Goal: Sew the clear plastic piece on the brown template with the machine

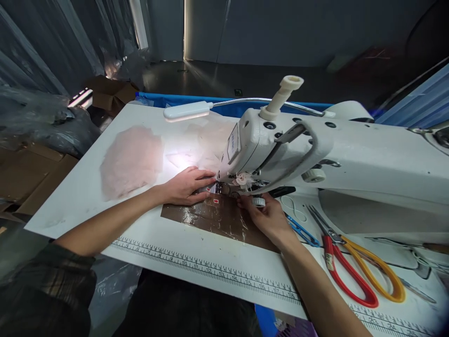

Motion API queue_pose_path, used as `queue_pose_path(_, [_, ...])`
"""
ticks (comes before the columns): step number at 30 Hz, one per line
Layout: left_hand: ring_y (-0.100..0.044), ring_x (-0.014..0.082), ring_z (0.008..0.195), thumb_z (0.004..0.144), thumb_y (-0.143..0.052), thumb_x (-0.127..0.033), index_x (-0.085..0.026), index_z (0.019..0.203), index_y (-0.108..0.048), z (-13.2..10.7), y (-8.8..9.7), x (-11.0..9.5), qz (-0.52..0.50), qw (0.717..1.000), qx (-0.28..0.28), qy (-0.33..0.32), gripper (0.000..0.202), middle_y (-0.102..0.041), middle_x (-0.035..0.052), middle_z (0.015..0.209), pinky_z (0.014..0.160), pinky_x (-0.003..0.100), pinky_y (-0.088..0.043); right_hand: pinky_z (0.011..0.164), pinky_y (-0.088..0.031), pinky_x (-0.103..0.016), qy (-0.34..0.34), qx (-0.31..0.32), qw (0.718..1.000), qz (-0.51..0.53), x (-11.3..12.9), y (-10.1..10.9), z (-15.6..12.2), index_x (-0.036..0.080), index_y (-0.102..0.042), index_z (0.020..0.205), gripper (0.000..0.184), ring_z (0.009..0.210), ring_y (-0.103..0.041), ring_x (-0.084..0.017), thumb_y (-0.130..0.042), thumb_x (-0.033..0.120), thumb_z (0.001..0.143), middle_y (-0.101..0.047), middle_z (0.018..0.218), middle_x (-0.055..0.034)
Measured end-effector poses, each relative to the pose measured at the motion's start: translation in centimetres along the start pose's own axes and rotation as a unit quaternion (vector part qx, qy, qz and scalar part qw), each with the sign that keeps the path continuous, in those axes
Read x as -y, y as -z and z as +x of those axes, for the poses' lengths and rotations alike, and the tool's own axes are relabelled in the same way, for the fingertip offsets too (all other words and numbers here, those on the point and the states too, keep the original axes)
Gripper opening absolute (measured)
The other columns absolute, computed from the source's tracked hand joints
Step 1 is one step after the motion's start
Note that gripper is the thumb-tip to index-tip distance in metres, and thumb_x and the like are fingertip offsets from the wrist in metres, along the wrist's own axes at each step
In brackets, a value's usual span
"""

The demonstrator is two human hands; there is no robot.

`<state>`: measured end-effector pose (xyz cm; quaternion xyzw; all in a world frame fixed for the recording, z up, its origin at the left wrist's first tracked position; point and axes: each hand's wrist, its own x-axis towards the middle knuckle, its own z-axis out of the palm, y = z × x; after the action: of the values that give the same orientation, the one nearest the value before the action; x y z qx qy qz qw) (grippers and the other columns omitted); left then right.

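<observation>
A white sewing machine (252,145) stands over the table, its needle area lying between my two hands. My left hand (189,186) rests flat with fingers stretched out, just left of the presser foot (220,188). My right hand (268,216) is to the right of the foot, fingers curled and fingertips close together; what they pinch, if anything, is hidden. Under both hands lies a shiny brown sheet (206,217) with small red arrow marks (216,201) near the foot. Pale pink sheer fabric (210,138) lies behind my left hand.
A pile of pink sheer pieces (131,161) lies at left under a white lamp (186,111). Right of my right hand are a blue-handled tool (302,230) and scissors with red and orange handles (338,250). A printed ruler (210,271) follows the table's front edge. Cardboard boxes (35,173) stand left.
</observation>
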<state>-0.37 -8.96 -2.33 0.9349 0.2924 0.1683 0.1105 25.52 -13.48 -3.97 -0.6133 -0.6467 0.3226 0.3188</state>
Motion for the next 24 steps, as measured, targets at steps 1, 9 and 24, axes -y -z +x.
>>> queue_pose_path(1, [-0.053,0.0244,0.118,0.095,-0.047,-0.034,-0.018,0.126,-0.058,0.2,0.3,0.3,-0.023,1.0,0.004,0.006,0.037,-0.056,0.0124,0.132,0.103,0.046,-0.041,0.054,-0.05,-0.03,-0.007,0.005,1.0,0.007,0.1,0.0,0.0,0.02,-0.06,0.091,0.03,0.064,-0.064,-0.022,-0.055,0.048,0.08,-0.065,0.068,-0.0034])
queue_pose_path(9, [-0.063,0.0144,0.086,0.094,-0.045,-0.028,-0.01,0.09,-0.069,5.5,4.2,4.2,-0.14,0.984,0.03,0.106,0.03,-0.068,0.0073,0.102,0.078,0.029,-0.052,0.05,-0.046,-0.029,-0.009,-0.013,1.0,-0.016,1.5,-0.1,-0.4,0.022,-0.053,0.079,0.024,0.055,-0.057,-0.019,-0.055,0.046,0.076,-0.062,0.067,-0.0029])
queue_pose_path(24, [-0.029,0.033,0.14,0.095,-0.034,-0.048,-0.022,0.139,-0.044,10.9,3.4,9.8,0.017,0.963,0.014,0.269,0.052,-0.036,0.0096,0.151,0.114,0.052,-0.021,0.047,-0.045,-0.029,0.055,-0.032,0.998,-0.028,0.3,-0.4,-0.2,0.023,-0.056,0.078,0.016,0.052,-0.054,-0.018,-0.053,0.039,0.077,-0.057,0.06,0.0013])
